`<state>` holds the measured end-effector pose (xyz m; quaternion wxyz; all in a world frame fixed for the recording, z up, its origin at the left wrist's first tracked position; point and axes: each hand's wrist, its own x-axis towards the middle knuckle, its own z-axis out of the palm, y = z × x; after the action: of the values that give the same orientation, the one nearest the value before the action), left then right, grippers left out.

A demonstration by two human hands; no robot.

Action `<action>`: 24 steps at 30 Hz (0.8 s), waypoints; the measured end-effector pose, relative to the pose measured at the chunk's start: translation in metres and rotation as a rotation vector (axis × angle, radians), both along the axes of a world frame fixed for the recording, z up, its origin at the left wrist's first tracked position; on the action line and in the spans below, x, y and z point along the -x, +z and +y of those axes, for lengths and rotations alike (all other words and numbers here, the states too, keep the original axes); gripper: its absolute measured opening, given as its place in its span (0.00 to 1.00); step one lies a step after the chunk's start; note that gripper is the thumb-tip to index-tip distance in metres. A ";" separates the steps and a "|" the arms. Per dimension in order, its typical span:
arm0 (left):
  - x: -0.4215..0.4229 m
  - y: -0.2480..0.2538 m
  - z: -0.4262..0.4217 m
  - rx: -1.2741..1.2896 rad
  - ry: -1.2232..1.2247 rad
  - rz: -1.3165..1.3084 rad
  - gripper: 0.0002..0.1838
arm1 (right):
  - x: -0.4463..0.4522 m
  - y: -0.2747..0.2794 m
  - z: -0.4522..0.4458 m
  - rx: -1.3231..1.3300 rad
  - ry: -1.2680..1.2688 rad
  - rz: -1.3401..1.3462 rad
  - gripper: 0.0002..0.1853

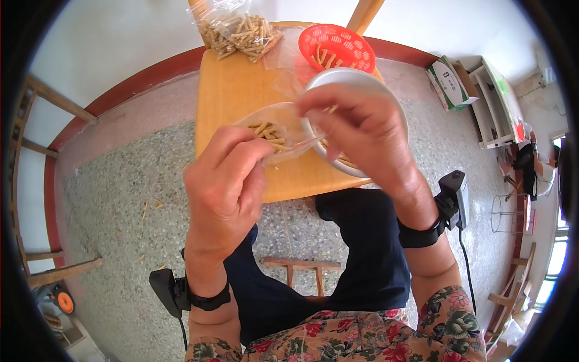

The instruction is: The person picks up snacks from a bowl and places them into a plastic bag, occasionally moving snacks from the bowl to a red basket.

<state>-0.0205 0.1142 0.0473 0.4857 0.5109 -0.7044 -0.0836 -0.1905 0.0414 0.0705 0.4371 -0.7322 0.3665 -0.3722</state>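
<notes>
My left hand (226, 175) pinches the edge of a clear plastic bag (283, 114), which has several short tan sticks (265, 130) inside. Over a white bowl (395, 96) is my right hand (362, 123), slightly blurred, with its thumb and fingers curled together beside the bag's mouth. A bit of tan stick shows in the gap between those fingers; whether it is held or lies in the bowl behind, I cannot tell. More sticks lie in the bowl, mostly hidden under the right hand.
On the wooden table (223, 84), a large clear bag full of sticks (241, 36) stands at the back left. A red plastic basket (344, 39) with a few sticks sits behind the bowl. Stray sticks (158, 204) lie on the floor. Farther right is a cardboard box (449, 84).
</notes>
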 end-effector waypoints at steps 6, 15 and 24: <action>-0.003 0.001 0.001 0.019 0.010 -0.007 0.09 | 0.054 -0.017 -0.046 -0.018 -0.265 0.094 0.07; -0.001 0.001 -0.001 0.010 0.000 -0.016 0.08 | 0.083 -0.084 -0.067 0.280 -0.308 0.660 0.08; 0.001 0.000 -0.003 0.030 -0.017 -0.014 0.12 | 0.071 -0.075 -0.074 0.167 -0.284 0.975 0.08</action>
<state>-0.0216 0.1112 0.0474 0.4877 0.4980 -0.7133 -0.0736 -0.2611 -0.0321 -0.0041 0.1004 -0.7960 0.5926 -0.0712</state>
